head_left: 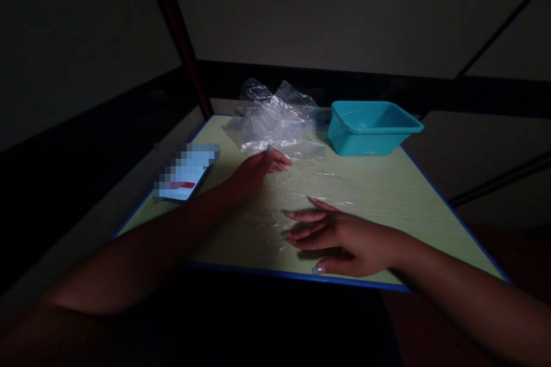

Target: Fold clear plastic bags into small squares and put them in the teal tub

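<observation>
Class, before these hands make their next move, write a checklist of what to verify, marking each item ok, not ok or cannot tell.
1. Left hand and right hand both visible: ok.
2. Flat clear plastic free of creases: not ok.
3. Left hand clear of the crumpled plastic pile: cannot tell.
4. Teal bin upright: ok.
5. Bin floor bare: cannot tell, hidden.
6. Phone apart from the plastic: ok.

The bare, long-fingered left hand (263, 167) and bare, long-fingered right hand (346, 238) join smooth, uncovered forearms (447, 275). The pale, glossy, rounded right thumbnail (319, 270) reaches past the fingertip (a small highlight sits on it), and the pale bluish-grey left thumbnail (270, 149) looks similarly long. The long, narrow right fingernails (287, 235) look greyish in the dimness.
</observation>
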Demonstrator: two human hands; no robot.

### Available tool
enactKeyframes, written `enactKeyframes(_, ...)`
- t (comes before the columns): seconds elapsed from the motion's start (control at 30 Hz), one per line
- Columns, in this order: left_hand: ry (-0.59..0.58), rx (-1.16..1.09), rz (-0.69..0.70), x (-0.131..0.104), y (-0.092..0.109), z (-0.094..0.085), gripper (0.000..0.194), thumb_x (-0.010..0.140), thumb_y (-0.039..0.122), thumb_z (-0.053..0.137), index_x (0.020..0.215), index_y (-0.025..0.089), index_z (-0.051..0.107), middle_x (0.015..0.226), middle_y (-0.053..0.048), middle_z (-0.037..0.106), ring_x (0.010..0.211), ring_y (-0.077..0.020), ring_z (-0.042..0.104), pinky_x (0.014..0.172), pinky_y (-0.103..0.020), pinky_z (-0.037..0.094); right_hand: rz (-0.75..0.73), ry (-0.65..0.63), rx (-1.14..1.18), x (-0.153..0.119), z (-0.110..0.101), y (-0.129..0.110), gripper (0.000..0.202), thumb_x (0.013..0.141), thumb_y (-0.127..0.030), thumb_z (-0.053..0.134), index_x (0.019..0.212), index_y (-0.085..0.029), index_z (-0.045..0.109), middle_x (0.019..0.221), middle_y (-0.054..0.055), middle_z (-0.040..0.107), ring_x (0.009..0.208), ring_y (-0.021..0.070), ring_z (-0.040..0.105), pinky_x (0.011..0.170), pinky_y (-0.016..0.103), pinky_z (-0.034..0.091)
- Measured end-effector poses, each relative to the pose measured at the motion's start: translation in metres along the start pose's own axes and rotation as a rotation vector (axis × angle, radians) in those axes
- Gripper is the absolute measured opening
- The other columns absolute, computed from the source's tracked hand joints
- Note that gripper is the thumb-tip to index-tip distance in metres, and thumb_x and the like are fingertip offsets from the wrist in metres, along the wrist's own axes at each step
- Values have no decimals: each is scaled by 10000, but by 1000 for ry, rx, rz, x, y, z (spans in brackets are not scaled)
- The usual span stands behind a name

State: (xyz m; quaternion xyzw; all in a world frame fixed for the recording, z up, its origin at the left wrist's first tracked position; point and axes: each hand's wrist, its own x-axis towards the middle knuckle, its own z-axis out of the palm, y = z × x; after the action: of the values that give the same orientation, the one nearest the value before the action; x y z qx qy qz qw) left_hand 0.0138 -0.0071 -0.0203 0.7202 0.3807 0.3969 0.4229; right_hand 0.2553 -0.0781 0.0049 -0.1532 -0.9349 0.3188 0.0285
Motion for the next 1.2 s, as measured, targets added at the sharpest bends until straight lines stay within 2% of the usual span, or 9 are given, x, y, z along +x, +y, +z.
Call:
enactKeyframes(0.13,-50,-15,41,-3,5,2,670,873,748,328,941,147,617,975,-99,680,888,-206,633,843,-353,472,2,100,110,-2,-2,6,460,917,-340,615,1365,-274,538,1435,76,519,1430,230,311,1171,570,47)
enactKeyframes(0.3,-247,45,163,-7,14,-6,604,863,700,436,953,137,636,823,-55,632,747,-178,567,711,-306,441,-10,346,228,-3,-2,19,344,928,-302,601,1267,-251,629,1316,98,628,1312,210,497,1168,528,144)
enactKeyframes(0.47,-313,260,45,-9,19,-12,508,742,556,691,1026,144,604,840,-11,571,692,-152,495,633,-269,412,-18,449,316,-1,2,29,288,942,-276,576,1209,-213,663,1249,104,673,1231,185,573,1129,464,308)
enactKeyframes(0.67,-495,275,-59,-9,15,-7,266,791,419,663,900,176,648,693,37,558,612,-121,487,557,-208,357,-25,442,353,1,2,28,255,950,-246,557,1166,-165,667,1223,124,682,1180,182,608,1087,425,373)
enactKeyframes(0.77,-525,256,-107,-10,17,-7,213,802,378,613,788,167,640,681,26,584,614,-125,514,561,-208,358,-27,426,349,1,-1,25,264,941,-248,564,1178,-163,642,1240,128,667,1195,181,590,1039,400,419)
enactKeyframes(0.87,-524,253,-151,-10,20,-10,216,798,372,607,732,168,628,660,25,588,616,-131,523,563,-213,363,1,425,160,-1,-8,21,348,868,-333,664,1167,-163,615,1141,119,668,1094,208,606,925,384,472)
enactKeyframes(1.0,-496,281,-148,-9,21,-10,206,796,361,615,729,167,633,651,25,583,611,-127,509,574,-219,373,84,371,-202,-4,-15,18,381,751,-424,765,990,-166,617,917,70,640,868,220,580,796,374,444)
enactKeyframes(1.13,-480,292,-139,-8,19,-6,220,788,375,611,719,167,633,646,19,588,617,-137,515,582,-229,376,160,259,-132,-6,-16,16,125,815,-251,698,821,-177,598,728,-12,570,678,140,516,650,271,381)
enactKeyframes(1.2,-455,313,-143,-8,18,-5,230,792,387,598,733,168,635,654,16,595,628,-144,526,586,-230,378,186,208,-56,-8,-15,17,100,830,-168,664,762,-171,590,692,-21,553,652,122,497,623,251,362)
